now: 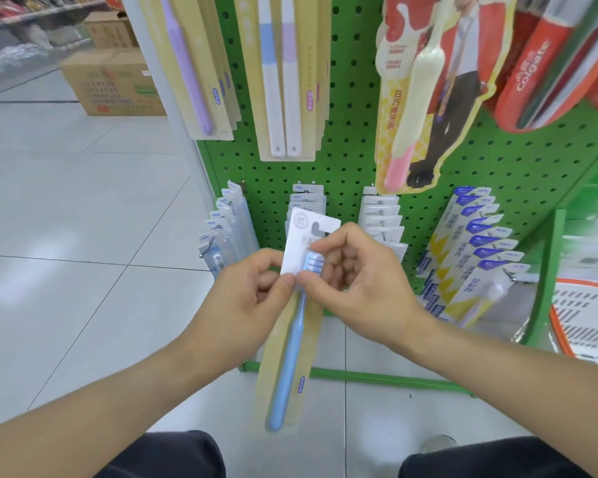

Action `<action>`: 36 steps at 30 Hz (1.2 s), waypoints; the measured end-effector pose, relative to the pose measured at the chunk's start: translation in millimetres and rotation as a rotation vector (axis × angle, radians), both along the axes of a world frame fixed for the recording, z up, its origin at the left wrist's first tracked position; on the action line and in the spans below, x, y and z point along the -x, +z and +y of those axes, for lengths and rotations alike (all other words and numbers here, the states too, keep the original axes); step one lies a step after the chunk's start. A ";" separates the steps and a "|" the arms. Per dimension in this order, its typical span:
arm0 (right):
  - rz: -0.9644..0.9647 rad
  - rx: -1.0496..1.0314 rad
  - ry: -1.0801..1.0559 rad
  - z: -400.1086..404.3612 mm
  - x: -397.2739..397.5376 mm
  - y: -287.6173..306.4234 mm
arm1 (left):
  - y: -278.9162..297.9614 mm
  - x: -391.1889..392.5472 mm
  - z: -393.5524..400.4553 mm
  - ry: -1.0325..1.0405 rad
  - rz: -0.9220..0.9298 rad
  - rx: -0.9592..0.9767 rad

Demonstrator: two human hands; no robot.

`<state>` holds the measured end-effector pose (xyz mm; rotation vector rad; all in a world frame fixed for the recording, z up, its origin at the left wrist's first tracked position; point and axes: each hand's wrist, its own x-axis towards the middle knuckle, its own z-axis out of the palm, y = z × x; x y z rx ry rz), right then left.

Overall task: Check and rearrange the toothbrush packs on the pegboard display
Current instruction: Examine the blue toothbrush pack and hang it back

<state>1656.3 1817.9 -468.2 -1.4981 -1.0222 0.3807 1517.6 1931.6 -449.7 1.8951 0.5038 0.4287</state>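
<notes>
Stacked cardboard boxes [113, 82] are seen on the tiled floor [66, 208] at the far left, beside the green pegboard [351, 108]. On its upper pegs a purple toothbrush pack [190, 67] is hung, then a twin pack [283, 77] of white brushes, a cream-and-pink brush pack [425, 94] and, at the right edge, red Colgate packs [546, 63]. Along the lower row, four pegs of stacked packs are carried; the leftmost stack [221, 236] is shown in clear blisters and the rightmost stack [477, 257] in blue, white and yellow. In front of the lower row, a blue toothbrush pack [290, 339] is held off the pegs, its white header up and its handle pointing down toward the floor. Its left edge is pinched by the left hand [246, 298] between thumb and forefinger. Its head end is gripped by the right hand [356, 281], with fingers curled round the card near the bristles. A white basket with orange trim [587, 319] is seen low at the far right.
</notes>
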 end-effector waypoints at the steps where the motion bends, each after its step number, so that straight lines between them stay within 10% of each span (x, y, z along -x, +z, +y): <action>1: -0.031 -0.015 -0.021 0.7 0.8 0.7 | -0.1 -1.3 -0.9 0.004 -0.008 0.042; 6: -0.248 0.045 -0.017 6.8 -1.7 7.1 | -2.2 -3.6 -2.8 0.054 -0.047 0.323; 22: 0.178 -0.104 -0.025 12.9 -6.4 7.2 | 0.8 -3.3 0.6 0.181 -0.163 0.435; 36: 0.037 0.160 0.217 3.8 4.5 0.6 | 6.8 0.6 14.9 0.244 -0.142 0.533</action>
